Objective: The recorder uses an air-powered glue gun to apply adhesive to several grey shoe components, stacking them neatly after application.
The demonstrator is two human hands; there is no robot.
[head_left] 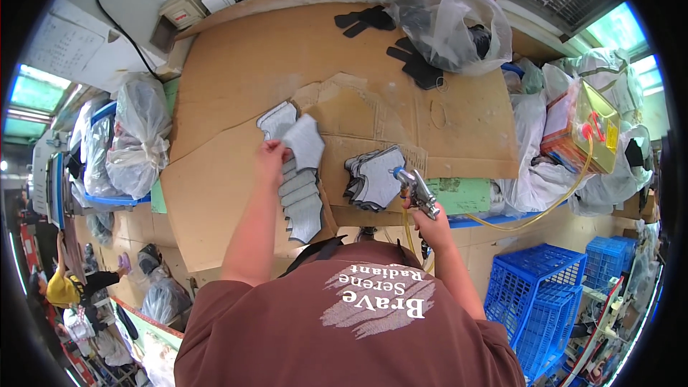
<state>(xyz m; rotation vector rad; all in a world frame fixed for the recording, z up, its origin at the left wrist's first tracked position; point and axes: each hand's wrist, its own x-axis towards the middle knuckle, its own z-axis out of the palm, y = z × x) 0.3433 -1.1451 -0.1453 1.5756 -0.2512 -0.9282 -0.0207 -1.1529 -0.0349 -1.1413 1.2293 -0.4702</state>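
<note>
My left hand (272,160) pinches the lower left edge of a grey fabric piece (306,145), lifted over an overlapping row of similar grey pieces (301,201). The row's far end lies just beyond my fingers. In my right hand (428,219) is a metal spray gun (419,192) with a blue tip, its yellow hose hanging below. The tip points left, at or just over the top of a stack of grey cut pieces (378,178). Whether it touches the stack I cannot tell.
Cardboard (236,64) covers the table. Black cut pieces (419,64) and a clear plastic bag (459,29) lie at the far right. A yellow can (598,125) with a hose stands right. Blue crates (534,287) are at lower right, bagged goods (136,136) at left. Another person (64,283) is far left.
</note>
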